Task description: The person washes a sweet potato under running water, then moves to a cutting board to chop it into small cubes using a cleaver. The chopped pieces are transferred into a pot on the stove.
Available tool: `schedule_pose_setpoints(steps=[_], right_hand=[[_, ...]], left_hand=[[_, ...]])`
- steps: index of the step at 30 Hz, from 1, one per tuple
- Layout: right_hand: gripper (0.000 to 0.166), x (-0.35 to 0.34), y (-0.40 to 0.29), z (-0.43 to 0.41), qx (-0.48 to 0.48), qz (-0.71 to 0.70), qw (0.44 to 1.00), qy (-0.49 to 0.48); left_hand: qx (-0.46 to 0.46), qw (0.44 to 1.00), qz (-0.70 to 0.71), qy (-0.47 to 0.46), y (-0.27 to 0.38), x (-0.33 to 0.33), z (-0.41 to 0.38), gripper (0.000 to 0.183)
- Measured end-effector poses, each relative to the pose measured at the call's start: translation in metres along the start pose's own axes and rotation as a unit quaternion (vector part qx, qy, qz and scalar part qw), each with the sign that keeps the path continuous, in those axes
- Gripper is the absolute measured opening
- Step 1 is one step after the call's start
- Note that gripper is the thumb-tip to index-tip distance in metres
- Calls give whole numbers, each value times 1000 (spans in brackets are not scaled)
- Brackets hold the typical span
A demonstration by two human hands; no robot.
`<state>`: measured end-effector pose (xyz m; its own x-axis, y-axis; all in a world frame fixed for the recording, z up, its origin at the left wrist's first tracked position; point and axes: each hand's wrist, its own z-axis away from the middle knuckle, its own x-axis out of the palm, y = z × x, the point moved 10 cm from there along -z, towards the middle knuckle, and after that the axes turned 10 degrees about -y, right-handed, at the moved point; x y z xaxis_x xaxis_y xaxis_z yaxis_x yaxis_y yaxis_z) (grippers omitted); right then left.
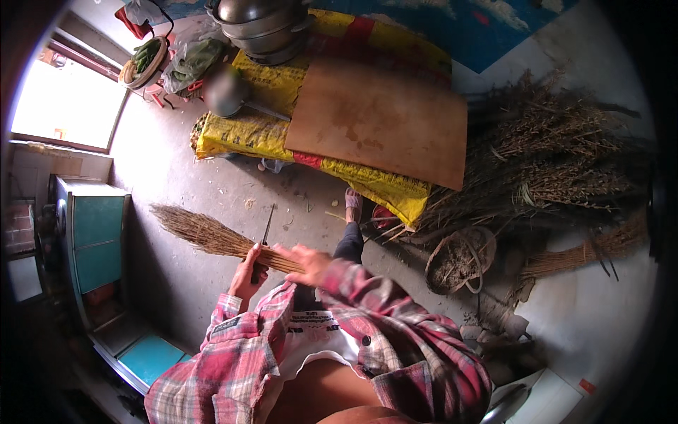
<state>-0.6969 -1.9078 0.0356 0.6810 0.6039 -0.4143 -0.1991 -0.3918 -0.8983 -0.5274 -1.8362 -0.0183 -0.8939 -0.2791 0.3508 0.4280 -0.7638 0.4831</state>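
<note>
A broom-like bundle of dry stalks (212, 231) lies across the front of my body, its bushy end to the left and its bare stalk ends to the right. My left hand (249, 274) grips it near the middle, thumb on top. A thin, pointed blade, apparently a knife (269, 225), sticks up beside the bundle; its dark handle is in the same left hand. Over the stalk ends is my right hand (308, 263), blurred, fingers stretched out on one side and thumb on the other. Whether it grips the stalks is unclear.
A wooden board (378, 122) rests on a table with a yellow cover (254, 132), near a metal steamer pot (259, 32). Dry brush (561, 143) is heaped at right, behind a wicker basket (461, 259). A teal-doored cabinet (98, 238) stands left on the concrete floor (180, 175).
</note>
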Motion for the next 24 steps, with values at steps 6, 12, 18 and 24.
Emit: schedule_pose_setpoints(steps=[6,12,18,24], right_hand=[[87,-289,287,217,432,316,777,332],[68,-344,346,209,413,539,734,24],[66,-342,306,191,344,443,827,28],[74,-433,150,169,289,136,948,22]], left_hand=[[24,956,293,22,13,14,-58,22],[65,958,248,132,56,25,-93,22],[164,924,333,93,102,23,-85,21],[252,903,332,99,154,12,-72,21]])
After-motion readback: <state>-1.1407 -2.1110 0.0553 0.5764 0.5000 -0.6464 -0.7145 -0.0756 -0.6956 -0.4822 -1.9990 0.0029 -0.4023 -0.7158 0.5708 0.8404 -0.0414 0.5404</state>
